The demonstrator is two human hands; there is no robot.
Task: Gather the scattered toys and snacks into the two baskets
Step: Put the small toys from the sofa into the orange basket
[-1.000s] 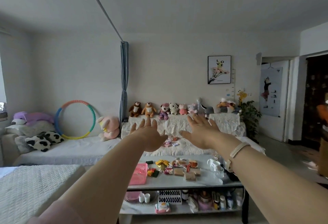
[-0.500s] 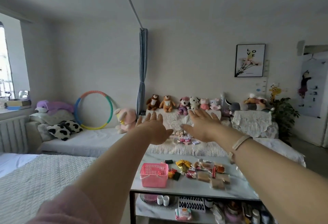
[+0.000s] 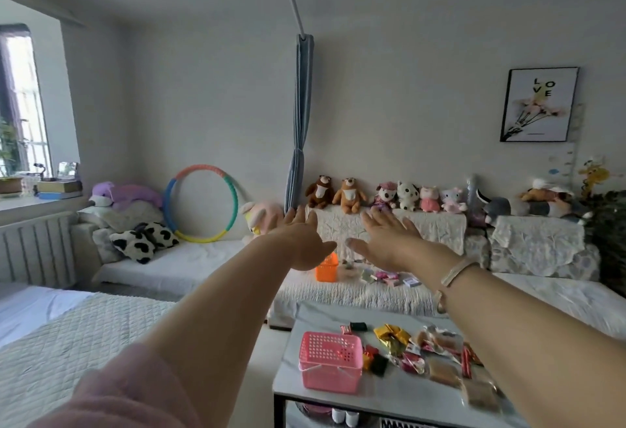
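Note:
Both arms stretch out in front of me at chest height. My left hand (image 3: 299,241) and my right hand (image 3: 386,238) are flat, fingers straight, holding nothing. Below them a pink basket (image 3: 330,363) stands on the white coffee table (image 3: 379,397), with several wrapped snacks (image 3: 420,353) scattered to its right. An orange basket (image 3: 327,270) sits on the sofa seat behind my left hand, partly hidden by it. Small toys and cards (image 3: 389,277) lie on the seat to its right.
A row of plush animals (image 3: 382,194) lines the sofa back. A hula hoop (image 3: 201,202) leans on the wall above a daybed with cushions. A quilted bed (image 3: 67,343) lies at lower left, a radiator (image 3: 37,248) under the window, a plant (image 3: 609,238) far right.
My view has swung left and nearer to the table; the window and radiator came into sight and the orange basket appeared. Both hands stay outstretched and flat.

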